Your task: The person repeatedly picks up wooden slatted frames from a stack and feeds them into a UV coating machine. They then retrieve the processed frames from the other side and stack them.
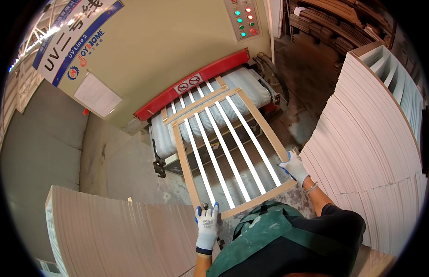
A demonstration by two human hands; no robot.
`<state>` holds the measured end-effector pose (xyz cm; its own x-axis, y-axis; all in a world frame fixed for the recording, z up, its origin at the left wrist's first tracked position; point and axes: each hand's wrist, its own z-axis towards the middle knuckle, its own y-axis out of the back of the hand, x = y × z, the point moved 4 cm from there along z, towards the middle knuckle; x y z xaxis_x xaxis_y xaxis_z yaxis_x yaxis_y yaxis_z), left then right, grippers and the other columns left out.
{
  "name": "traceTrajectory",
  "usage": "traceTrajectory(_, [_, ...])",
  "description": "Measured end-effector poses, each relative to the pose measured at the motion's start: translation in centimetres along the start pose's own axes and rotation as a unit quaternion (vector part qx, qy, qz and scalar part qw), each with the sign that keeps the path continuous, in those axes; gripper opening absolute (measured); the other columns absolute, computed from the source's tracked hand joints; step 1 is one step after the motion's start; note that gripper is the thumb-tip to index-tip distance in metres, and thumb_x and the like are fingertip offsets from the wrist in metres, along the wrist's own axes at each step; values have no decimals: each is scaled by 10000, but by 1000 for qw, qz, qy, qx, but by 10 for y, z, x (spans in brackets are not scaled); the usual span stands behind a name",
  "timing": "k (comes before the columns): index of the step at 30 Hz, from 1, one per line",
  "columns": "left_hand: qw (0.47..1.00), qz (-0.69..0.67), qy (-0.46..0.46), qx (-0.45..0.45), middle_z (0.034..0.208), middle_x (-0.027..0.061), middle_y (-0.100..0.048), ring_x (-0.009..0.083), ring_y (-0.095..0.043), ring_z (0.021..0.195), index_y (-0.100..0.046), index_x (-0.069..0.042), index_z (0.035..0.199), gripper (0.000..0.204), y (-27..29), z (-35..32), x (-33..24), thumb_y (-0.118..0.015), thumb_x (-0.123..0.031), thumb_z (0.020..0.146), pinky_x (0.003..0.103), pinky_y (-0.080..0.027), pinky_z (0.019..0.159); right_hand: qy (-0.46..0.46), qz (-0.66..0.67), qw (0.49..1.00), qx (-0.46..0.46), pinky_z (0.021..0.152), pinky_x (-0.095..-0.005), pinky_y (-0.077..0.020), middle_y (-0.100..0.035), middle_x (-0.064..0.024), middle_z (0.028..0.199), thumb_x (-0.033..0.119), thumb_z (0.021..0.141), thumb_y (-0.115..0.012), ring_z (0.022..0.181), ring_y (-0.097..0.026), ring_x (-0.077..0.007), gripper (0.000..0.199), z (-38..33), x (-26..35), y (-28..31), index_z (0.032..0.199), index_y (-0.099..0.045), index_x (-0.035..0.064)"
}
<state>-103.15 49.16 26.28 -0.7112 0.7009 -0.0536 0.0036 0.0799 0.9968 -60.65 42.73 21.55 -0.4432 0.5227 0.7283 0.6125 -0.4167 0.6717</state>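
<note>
A slatted panel [258,199] with a tan frame and several white slats spans from my hands to the machine's conveyor belt [257,92]. Its far end rests on the belt; the near end is held up in front of my body. My left hand [207,227], in a white glove with blue fingertips, grips the near left corner. Around the near right corner closes my right hand [295,168], gloved alike, its fingers partly hidden. Just beyond, a second slatted panel [195,108] lies on the belt, running under the red guard bar [154,103].
Tall stacks of pale panels stand close by on both sides: the right stack [357,143] and the left stack [117,231]. The beige machine housing [177,37] rises ahead, with a lit control panel [242,21]. A dark bracket [159,168] juts from the conveyor's left corner.
</note>
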Motion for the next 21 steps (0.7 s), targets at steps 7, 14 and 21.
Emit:
traceTrajectory(7, [999, -17, 10, -28, 1123, 130, -640, 308, -587, 1157, -514, -76, 1472, 757, 3, 25, 10, -773, -216, 775, 559, -265, 1178, 94, -184, 978, 17, 914, -539, -527, -574, -254, 1269, 313, 917, -656, 1066, -646, -449, 851, 15, 29, -5, 1630, -213, 176])
traceTrajectory(14, [999, 8, 29, -12, 1121, 125, -627, 308, -574, 1145, -485, -80, 1490, 668, -3, 50, 22, -690, -263, 882, 574, -261, 1169, 72, -272, 958, 59, 896, -521, -541, -609, -273, 1212, 283, 952, -606, 1023, -666, -437, 751, 49, 48, -16, 1604, -279, 104])
traceTrajectory(21, [983, -13, 103, -154, 1296, 149, -584, 366, -491, 1285, -563, -105, 1406, 602, 75, 18, 42, -731, -323, 871, 607, -267, 1158, 88, -280, 955, 48, 902, -515, -549, -650, -301, 1158, 267, 956, -595, 1014, -681, -440, 737, 85, 55, -35, 1596, -286, 71])
